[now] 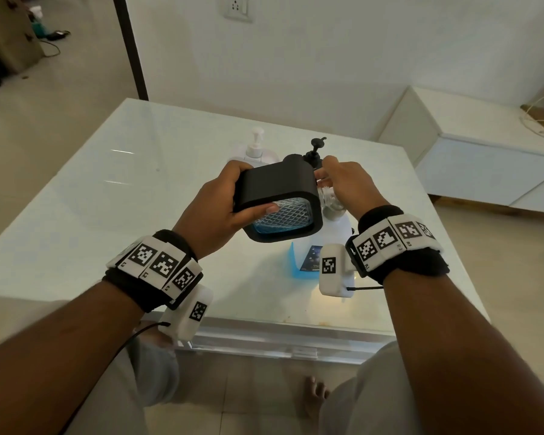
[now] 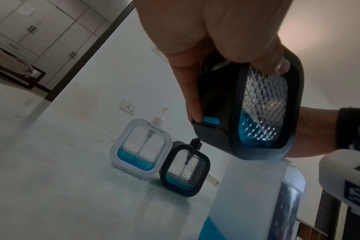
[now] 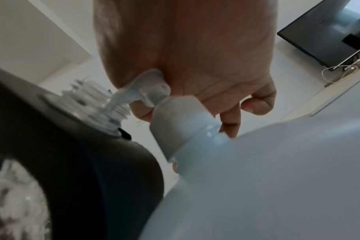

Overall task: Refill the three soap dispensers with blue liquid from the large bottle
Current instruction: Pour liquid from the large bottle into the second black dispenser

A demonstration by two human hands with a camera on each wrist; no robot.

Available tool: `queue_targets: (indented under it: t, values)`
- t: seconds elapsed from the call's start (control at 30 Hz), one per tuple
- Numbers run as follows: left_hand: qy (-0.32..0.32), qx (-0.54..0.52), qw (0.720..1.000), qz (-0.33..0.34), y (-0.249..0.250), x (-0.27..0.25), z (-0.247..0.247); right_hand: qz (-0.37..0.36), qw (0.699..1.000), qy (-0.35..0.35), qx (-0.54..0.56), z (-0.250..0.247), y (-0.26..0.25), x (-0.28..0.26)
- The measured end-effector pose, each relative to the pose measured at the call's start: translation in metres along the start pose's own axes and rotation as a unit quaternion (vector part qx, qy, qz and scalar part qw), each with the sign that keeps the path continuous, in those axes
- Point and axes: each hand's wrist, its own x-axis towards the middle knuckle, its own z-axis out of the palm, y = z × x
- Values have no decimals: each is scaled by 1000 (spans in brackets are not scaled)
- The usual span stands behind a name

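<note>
My left hand (image 1: 220, 205) grips a black-framed glass dispenser (image 1: 277, 186), tilted on its side in the air, with a little blue liquid in it (image 2: 265, 104). Its pump is off and the threaded neck (image 3: 97, 100) is bare. My right hand (image 1: 349, 186) curls over the pump head (image 3: 148, 87) of the large white bottle (image 1: 336, 233), whose nozzle points into that neck. The bottle stands on the table directly below, blue liquid low inside. Behind stand a white-framed dispenser (image 2: 141, 146) and a second black one (image 2: 185, 168), both upright with pumps on.
The glass-topped table (image 1: 123, 183) has its front edge just before my knees. A low white cabinet (image 1: 484, 158) runs along the wall to the right, with a dark screen (image 3: 329, 32) on it. A cardboard box (image 1: 10, 36) sits on the floor far left.
</note>
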Motion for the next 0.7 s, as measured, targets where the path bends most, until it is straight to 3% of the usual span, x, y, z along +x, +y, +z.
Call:
queue_targets:
  t: [0.37,0.7]
  values:
    - [3,1,1000,3,1,3,-1,-43,998,-13,36,-6,2,12]
    - [2,0,1000,1,-1,1,0,-34,999,-18,38,-4,5,13]
